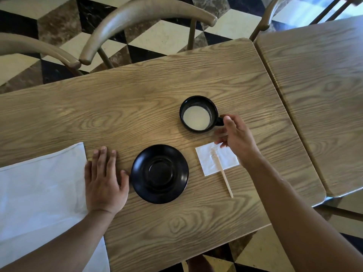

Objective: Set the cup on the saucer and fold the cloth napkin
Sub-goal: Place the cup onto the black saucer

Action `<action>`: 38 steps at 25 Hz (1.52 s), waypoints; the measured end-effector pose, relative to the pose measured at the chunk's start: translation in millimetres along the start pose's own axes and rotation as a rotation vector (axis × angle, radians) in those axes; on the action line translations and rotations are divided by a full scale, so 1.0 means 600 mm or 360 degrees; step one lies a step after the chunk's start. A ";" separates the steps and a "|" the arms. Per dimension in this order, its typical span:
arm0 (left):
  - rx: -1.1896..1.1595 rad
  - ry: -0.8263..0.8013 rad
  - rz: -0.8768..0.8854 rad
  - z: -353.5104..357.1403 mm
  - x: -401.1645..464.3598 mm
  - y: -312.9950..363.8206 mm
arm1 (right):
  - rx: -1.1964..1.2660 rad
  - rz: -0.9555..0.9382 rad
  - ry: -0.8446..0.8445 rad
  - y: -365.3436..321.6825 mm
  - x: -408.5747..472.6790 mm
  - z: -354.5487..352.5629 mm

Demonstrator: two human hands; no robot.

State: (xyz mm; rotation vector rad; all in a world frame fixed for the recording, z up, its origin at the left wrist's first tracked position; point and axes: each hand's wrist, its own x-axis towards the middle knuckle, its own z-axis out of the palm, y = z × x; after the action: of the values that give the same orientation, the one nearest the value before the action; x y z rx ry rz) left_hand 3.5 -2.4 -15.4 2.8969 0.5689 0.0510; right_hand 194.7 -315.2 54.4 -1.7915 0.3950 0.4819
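On the counter the saucer sits near the front edge, with the cup behind it and a little to the right, apart from it. Liquid lies in the cup. Right of the saucer lies a paper napkin, and a stir stick rests across it, its near end on the counter. The cloth napkin lies at the far left, overhanging the front edge. A second counter adjoins on the right. Chairs stand behind.
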 end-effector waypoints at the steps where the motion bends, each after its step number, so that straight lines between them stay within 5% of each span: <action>1: 0.0002 -0.0004 -0.0002 0.000 0.001 0.000 | -0.0043 -0.0004 -0.0014 -0.001 0.009 0.002; 26: 0.0045 -0.0023 0.0003 0.001 0.004 0.002 | 0.0028 -0.0373 -0.0919 0.002 -0.010 -0.001; 38: 0.0052 -0.0036 -0.0003 -0.005 0.003 0.002 | -0.0197 -0.0247 -0.1236 0.045 -0.074 0.056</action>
State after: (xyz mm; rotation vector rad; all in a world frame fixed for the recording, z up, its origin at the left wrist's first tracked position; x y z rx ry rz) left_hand 5.6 -2.1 -12.6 2.9245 0.5737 0.0085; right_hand 139.3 -289.1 47.1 -1.5875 -0.3165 1.0475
